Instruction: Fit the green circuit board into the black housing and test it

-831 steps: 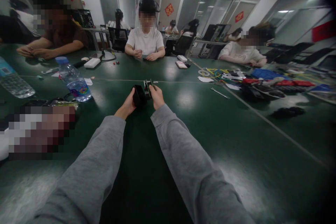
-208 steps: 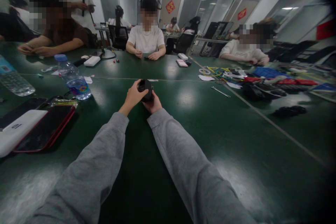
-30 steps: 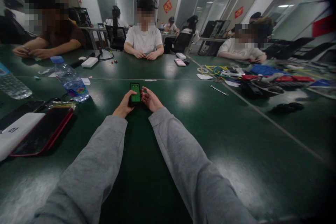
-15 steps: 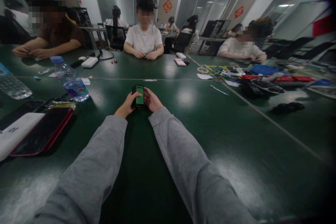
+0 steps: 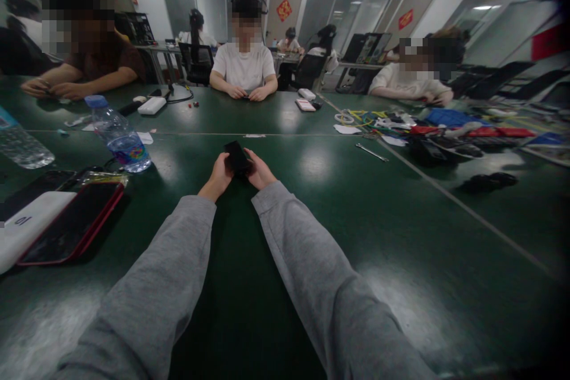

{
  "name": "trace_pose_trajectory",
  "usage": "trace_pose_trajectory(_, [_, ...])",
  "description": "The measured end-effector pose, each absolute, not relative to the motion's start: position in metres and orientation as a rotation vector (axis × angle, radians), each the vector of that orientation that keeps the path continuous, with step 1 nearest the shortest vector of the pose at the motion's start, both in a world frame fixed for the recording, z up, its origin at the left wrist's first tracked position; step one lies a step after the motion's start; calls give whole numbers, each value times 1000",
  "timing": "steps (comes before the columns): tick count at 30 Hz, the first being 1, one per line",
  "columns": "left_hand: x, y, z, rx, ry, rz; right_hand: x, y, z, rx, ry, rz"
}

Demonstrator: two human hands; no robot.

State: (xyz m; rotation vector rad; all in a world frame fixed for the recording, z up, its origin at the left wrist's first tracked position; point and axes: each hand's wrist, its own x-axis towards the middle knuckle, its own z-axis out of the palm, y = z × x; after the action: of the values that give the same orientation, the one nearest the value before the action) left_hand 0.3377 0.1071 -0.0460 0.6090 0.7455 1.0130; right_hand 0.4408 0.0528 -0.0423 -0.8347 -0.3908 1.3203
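Note:
Over the green table (image 5: pixel 312 237), a little beyond arm's middle reach, a small black phone-like device (image 5: pixel 237 157) is tilted between my hands. Its visible face is dark and no lit screen shows. My left hand (image 5: pixel 219 176) grips its left side, the thumb lying near the edge. Around the lower right side curl the fingers of my right hand (image 5: pixel 260 170). Fingertips behind and under the device are hidden. Both forearms wear grey sleeves.
Water bottles (image 5: pixel 122 139), a white power bank (image 5: pixel 31 222) and a red-edged phone (image 5: pixel 78 225) stand or lie at left. A wrench (image 5: pixel 371 152) and a cable heap (image 5: pixel 401 124) lie at right. Several people sit around, one directly opposite (image 5: pixel 244 65).
The device has turned in my hands: its green lit screen faced me before, and now a dark face shows, tilted. My left thumb has come off the screen. The forearms have barely moved.

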Motion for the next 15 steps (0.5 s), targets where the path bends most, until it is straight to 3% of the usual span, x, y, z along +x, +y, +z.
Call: trace_pose_trajectory(15, [336,101,-31,1304,867,1155,440,51,-37,-792,-242,1383])
